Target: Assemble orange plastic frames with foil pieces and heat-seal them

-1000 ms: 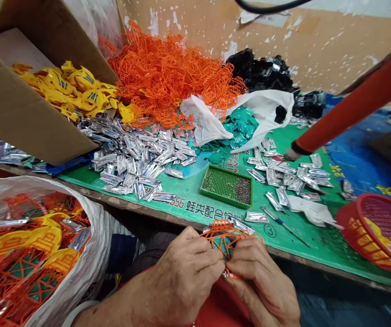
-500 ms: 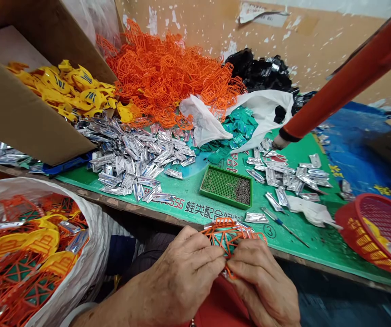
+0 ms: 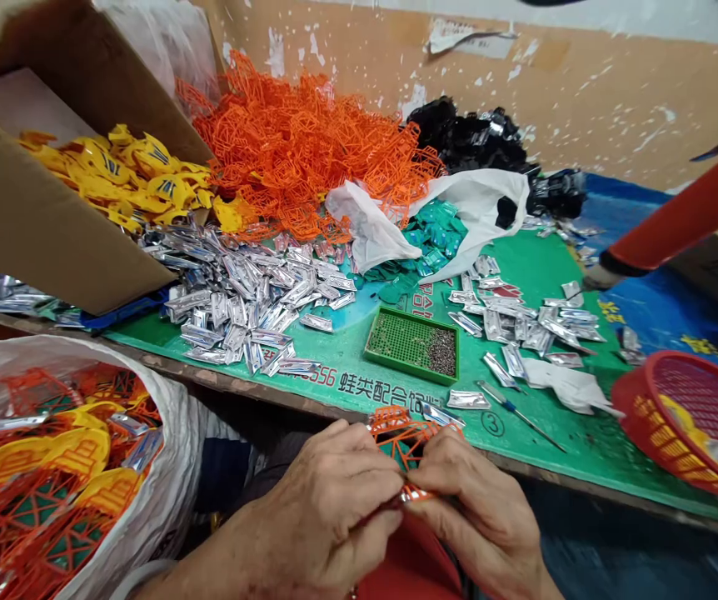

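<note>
Two bare hands are working just off the near edge of a green printed work mat (image 3: pixel 584 442): the left hand (image 3: pixel 327 521) and right hand (image 3: pixel 477 525), fingers curled nearly shut, are pinching an orange plastic lattice piece (image 3: pixel 404 442), which looks light, springy and fragile, best held by its outer struts

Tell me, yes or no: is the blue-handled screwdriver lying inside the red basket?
No, the blue-handled screwdriver lies on the green mat, apart from the red basket.
</note>
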### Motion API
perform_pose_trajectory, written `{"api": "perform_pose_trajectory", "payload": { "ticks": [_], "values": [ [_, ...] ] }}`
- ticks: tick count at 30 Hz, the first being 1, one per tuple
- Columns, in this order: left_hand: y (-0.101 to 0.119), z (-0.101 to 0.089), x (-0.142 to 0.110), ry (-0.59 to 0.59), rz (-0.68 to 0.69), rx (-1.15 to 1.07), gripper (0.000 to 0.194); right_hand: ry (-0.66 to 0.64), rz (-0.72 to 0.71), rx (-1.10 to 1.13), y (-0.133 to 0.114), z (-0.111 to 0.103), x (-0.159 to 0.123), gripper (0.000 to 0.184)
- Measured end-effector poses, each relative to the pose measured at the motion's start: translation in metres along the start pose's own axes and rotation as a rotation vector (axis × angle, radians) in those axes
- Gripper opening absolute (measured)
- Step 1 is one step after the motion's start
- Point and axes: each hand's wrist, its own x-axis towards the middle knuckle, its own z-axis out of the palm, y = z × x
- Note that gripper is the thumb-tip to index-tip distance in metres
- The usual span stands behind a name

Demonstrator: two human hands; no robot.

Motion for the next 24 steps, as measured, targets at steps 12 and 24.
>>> {"api": "perform_pose_trajectory", "payload": {
  "ticks": [12, 24],
  "values": [
    [-0.017, -0.002, 0.0, -0.014, -0.388, -0.289, 0.028, -0.034, 0.277, 0.062, 0.008, 0.003, 0.026, 0.02],
    [-0.013, -0.006, 0.004, 0.033, -0.628, -0.773, 0.033, -0.101, 0.331, 0.148, 0.02, 0.001, 0.037, 0.019]
  ]
}}
